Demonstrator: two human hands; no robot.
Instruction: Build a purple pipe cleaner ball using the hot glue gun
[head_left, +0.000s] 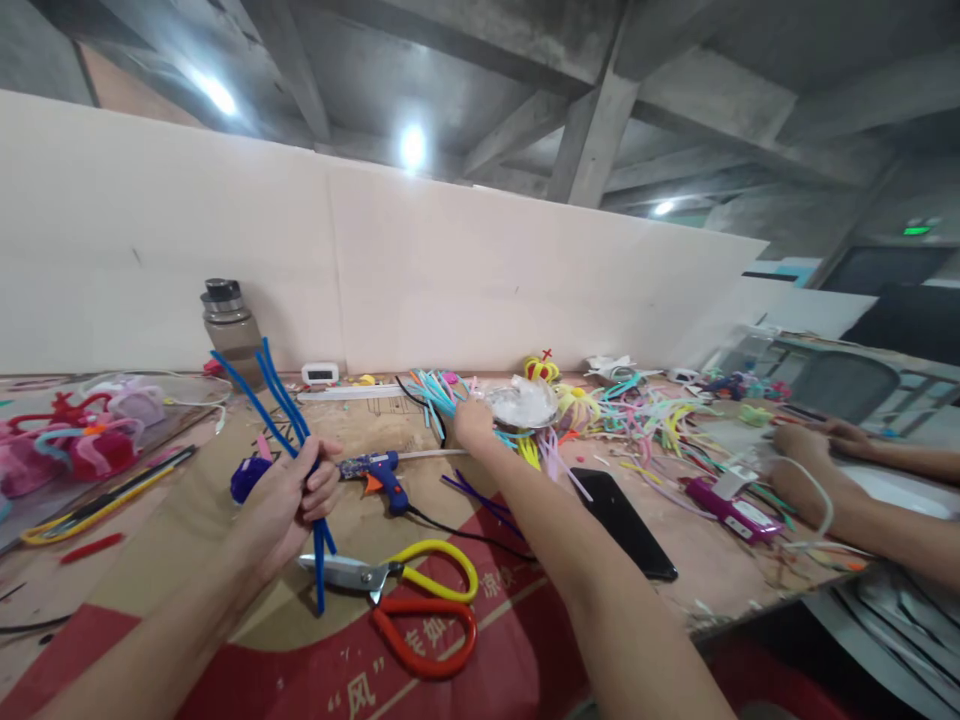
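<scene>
Several dark blue pipe cleaners point(279, 400) stand in a loose upright bunch, with my left hand point(296, 495) closed round them near their lower half. At the back middle of the table, my right hand point(474, 422) reaches to a bundle of light blue pipe cleaners point(435, 392) and touches it; its fingers are mostly hidden. Between my hands lies a blue hot glue gun point(384, 478) with an orange trigger. Scissors point(405, 590) with one yellow and one red handle lie below it. Behind my left hand is a dark purple-blue fuzzy ball point(249, 480).
A black phone point(624, 522) lies right of my right forearm. Beyond it are a magenta device point(735, 508) and a co-worker's hands point(814, 460). A bottle point(234, 335) stands at the back left. Loose pipe cleaners point(645, 425) and a plastic-covered dish point(525, 405) crowd the back.
</scene>
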